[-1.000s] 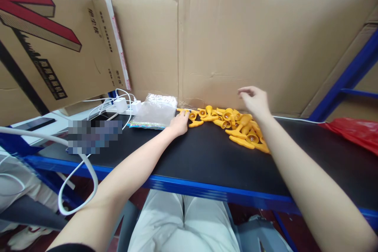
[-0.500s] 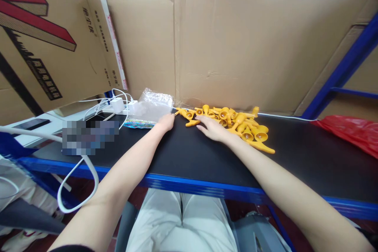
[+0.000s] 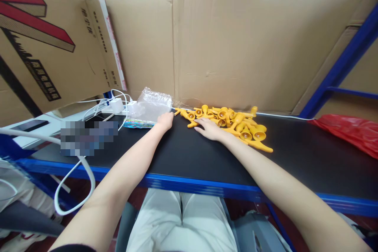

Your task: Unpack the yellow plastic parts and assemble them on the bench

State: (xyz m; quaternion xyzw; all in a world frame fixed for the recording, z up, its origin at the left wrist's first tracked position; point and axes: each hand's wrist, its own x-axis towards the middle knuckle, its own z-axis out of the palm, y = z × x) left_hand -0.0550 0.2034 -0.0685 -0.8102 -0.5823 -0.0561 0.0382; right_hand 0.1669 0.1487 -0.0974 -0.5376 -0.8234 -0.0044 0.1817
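A heap of small yellow trumpet-shaped plastic parts (image 3: 236, 124) lies on the black table top (image 3: 189, 153) against the cardboard back wall. My right hand (image 3: 210, 129) rests flat on the table at the heap's left edge, fingers apart, touching the nearest parts and holding nothing. My left hand (image 3: 165, 121) lies on the table a little further left, its fingers at the near right corner of a stack of clear plastic bags (image 3: 150, 106). Whether it grips a bag I cannot tell.
A cardboard wall (image 3: 236, 47) closes the back, and a large printed carton (image 3: 44, 47) leans at the left. White chargers and cables (image 3: 116, 105) lie behind the bags. A red plastic bag (image 3: 351, 132) sits at the right. The table's front edge is a blue rail (image 3: 189, 187).
My right hand came down from above the heap's right side to the table at its left edge. My left hand drew back left from the parts to the bags' corner.
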